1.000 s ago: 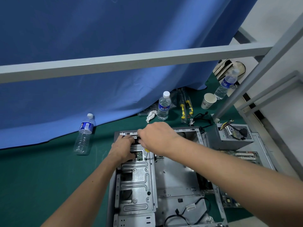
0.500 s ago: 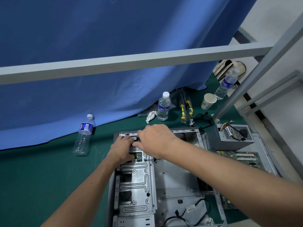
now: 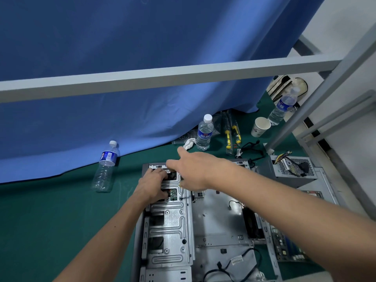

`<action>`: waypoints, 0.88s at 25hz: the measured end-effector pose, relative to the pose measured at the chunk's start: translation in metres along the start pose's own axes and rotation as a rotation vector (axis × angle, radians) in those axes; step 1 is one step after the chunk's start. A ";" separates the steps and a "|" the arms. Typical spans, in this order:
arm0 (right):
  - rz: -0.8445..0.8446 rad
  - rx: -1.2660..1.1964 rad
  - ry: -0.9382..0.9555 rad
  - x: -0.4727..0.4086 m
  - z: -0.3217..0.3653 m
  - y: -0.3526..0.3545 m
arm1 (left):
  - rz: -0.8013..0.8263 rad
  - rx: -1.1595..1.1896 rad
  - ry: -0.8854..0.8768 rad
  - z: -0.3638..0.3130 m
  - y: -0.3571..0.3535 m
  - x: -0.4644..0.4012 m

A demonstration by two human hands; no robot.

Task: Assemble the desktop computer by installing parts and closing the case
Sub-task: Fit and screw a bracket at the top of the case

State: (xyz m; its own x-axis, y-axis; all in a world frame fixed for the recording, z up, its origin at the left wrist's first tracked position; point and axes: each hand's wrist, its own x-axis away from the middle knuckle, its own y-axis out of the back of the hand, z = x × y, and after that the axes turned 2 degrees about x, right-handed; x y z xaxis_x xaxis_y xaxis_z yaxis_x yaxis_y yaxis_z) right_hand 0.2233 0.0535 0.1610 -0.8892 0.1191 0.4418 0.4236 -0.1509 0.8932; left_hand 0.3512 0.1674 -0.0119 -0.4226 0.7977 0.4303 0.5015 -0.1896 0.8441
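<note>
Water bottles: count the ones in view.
3. One water bottle stands left of the computer case, one behind it by the curtain, one far right beside the paper cup. Others may be hidden.

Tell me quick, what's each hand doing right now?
Left hand: fingers curled on a part in the computer case, gripping it.
Right hand: cannot tell; blurred, finger stretched forward.

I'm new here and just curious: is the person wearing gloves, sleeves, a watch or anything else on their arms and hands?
Nothing worn shows. The left hand and right hand are bare, without gloves, and no rings can be made out. Both forearms are uncovered as far as the picture's edge: no sleeve, watch, wristband or strap is visible. Whether sleeves begin higher up cannot be told.
</note>
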 end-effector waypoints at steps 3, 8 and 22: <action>-0.147 0.157 0.059 0.003 0.003 -0.004 | -0.013 0.006 0.005 0.000 0.000 0.000; -0.119 0.015 -0.103 -0.001 0.005 -0.015 | -0.008 -0.025 0.003 0.000 0.000 0.000; -0.068 0.026 0.028 0.005 0.009 -0.005 | -0.056 0.049 0.011 0.003 -0.006 0.000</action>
State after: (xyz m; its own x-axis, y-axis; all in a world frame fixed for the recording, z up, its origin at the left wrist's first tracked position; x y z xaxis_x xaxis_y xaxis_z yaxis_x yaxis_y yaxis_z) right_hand 0.2182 0.0641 0.1598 -0.9203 0.1006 0.3781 0.3663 -0.1182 0.9230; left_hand 0.3503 0.1706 -0.0178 -0.4590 0.8000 0.3864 0.5133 -0.1162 0.8503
